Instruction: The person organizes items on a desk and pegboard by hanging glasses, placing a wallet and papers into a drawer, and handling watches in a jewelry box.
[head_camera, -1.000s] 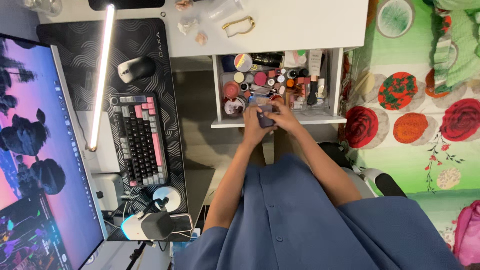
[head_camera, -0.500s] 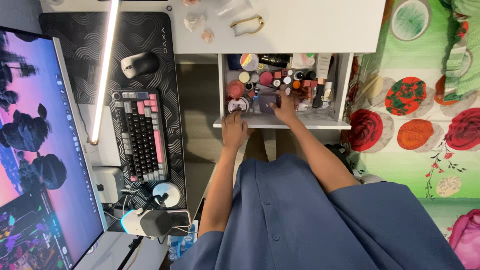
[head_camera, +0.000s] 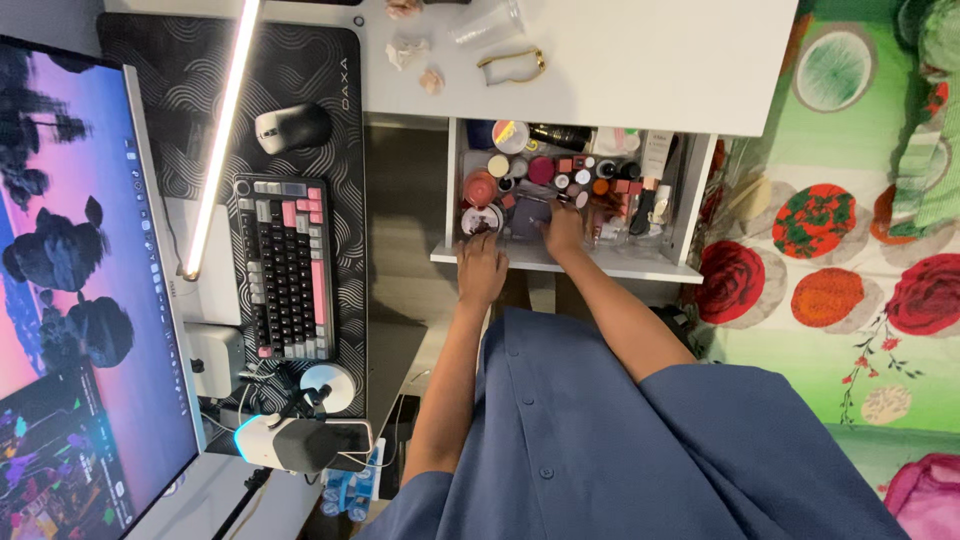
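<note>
— Dark square compact (head_camera: 528, 215), where does it lie?

— In the open white drawer (head_camera: 450, 190) under the desk, among small round pots and tubes of cosmetics, toward the drawer's front. A red-lidded jar (head_camera: 481, 187) sits just beside it on the monitor side.

— Which hand is on it?

— The right hand (head_camera: 563, 230). Its fingers reach over the drawer's front edge and rest against the compact's side; the compact lies from the fingertips toward the red-lidded jar. Whether the fingers are pinching it or only touching it, I cannot tell; they are curled, and the contact is too small to read.

— And the left hand (head_camera: 481, 270)?

— Lying on the drawer's front lip, fingers loosely spread and flat, holding nothing. It is near the compact, but the right hand is nearer.

— Does the compact have a long axis?

— Hardly; it looks close to square, lying flat, its edges roughly in line with the drawer walls.

— What else is about?

— A keyboard (head_camera: 290, 265) and mouse (head_camera: 292, 127) on a patterned desk mat (head_camera: 200, 100), beside a monitor (head_camera: 70, 300).
</note>
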